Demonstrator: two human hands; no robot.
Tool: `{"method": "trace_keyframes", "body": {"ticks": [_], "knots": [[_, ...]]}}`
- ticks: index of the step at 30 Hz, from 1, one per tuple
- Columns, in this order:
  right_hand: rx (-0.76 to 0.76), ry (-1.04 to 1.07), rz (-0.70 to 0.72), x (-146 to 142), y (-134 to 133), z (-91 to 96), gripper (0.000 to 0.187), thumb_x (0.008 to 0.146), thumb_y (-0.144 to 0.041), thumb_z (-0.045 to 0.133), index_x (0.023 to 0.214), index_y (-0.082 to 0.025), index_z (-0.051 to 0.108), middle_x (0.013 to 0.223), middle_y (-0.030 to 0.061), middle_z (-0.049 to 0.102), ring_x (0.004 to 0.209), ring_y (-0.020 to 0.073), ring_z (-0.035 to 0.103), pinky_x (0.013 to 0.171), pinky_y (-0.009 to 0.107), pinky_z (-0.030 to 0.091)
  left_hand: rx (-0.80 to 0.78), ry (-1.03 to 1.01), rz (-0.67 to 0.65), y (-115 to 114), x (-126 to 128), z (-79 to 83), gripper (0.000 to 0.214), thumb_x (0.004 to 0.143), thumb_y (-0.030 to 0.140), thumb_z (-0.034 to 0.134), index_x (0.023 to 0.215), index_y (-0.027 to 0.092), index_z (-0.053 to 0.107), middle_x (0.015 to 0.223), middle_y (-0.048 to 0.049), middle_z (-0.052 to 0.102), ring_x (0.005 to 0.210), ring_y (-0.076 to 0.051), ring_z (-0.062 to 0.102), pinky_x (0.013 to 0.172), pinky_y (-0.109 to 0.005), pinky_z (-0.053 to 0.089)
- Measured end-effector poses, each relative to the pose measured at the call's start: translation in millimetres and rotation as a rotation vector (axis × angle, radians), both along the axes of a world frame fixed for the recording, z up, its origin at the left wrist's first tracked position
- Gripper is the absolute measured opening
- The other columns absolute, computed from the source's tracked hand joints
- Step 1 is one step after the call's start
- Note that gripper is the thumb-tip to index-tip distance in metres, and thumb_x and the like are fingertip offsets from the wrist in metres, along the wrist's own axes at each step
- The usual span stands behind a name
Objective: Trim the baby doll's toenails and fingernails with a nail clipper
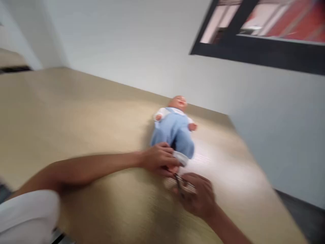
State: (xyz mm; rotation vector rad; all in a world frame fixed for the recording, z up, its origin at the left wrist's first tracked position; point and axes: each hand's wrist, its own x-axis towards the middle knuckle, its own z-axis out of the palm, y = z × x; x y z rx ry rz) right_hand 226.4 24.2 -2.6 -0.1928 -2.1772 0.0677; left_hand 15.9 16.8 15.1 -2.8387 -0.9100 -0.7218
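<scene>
A baby doll (174, 127) in a light blue romper with white sleeves lies on its back on the light wooden table (76, 112), head toward the wall. My left hand (158, 159) is closed around the doll's foot, which wears a white sock. My right hand (198, 196) is just below it, fingers pinched on a small dark metal tool (179, 183) that looks like little scissors or clippers, its tip pointing at the foot. The picture is smeared by motion, so the tool is hard to make out.
A white wall runs behind the table. A dark-framed window (254, 51) sits at the upper right. The table's right edge drops to a dark floor (304, 217). A white sleeve (25, 213) shows at the lower left.
</scene>
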Motion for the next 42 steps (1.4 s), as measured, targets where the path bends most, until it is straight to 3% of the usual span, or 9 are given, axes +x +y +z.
{"method": "trace_keyframes", "body": {"ticks": [3,7,12,19,42], "knots": [[-0.021,-0.021,-0.073,16.1,0.5,4.7,0.025,0.095,-0.039,0.053,0.099,-0.015,0.057,0.07,0.0036,0.063,0.064,0.0171,0.065,0.06,0.028,0.054,0.014,-0.159,-0.054,11.8,-5.2,-13.1,0.028,0.094,0.042,0.057,0.106,0.017,0.06,0.081,-0.0037,0.067,0.082,-0.02,0.061,0.082,-0.038,0.039],[-0.051,0.032,-0.076,8.3,1.4,1.9,0.02,0.091,-0.037,0.057,0.092,-0.017,0.055,0.066,0.001,0.06,0.056,0.0156,0.062,0.056,0.027,0.05,0.013,-0.149,-0.051,5.9,-2.5,-8.4,0.026,0.094,0.043,0.055,0.096,0.018,0.058,0.074,-0.0025,0.065,0.077,-0.02,0.059,0.081,-0.037,0.037],[-0.038,0.104,-0.078,11.3,1.7,-0.6,0.018,0.09,-0.035,0.059,0.089,-0.017,0.054,0.062,-0.001,0.056,0.053,0.0142,0.057,0.054,0.025,0.047,0.015,-0.168,-0.037,5.4,2.0,-6.0,0.028,0.091,0.044,0.058,0.099,0.018,0.057,0.078,-0.003,0.068,0.077,-0.021,0.059,0.08,-0.037,0.037],[0.037,0.008,-0.033,12.1,1.9,-2.9,0.019,0.09,-0.034,0.06,0.087,-0.016,0.054,0.065,0.0012,0.058,0.055,0.0145,0.056,0.055,0.028,0.046,0.011,-0.167,-0.03,5.5,1.2,-7.7,0.011,0.085,0.028,0.056,0.091,0.019,0.055,0.075,-0.0012,0.065,0.076,-0.019,0.058,0.08,-0.036,0.038],[0.111,-0.124,0.007,11.7,0.2,-0.9,0.008,0.092,-0.022,0.058,0.09,-0.016,0.054,0.064,0.0006,0.054,0.054,0.0139,0.05,0.053,0.028,0.042,0.025,-0.189,-0.04,5.9,-0.2,-10.7,0.013,0.081,0.025,0.057,0.092,0.018,0.056,0.073,-0.0008,0.063,0.074,-0.019,0.056,0.078,-0.036,0.037]]}}
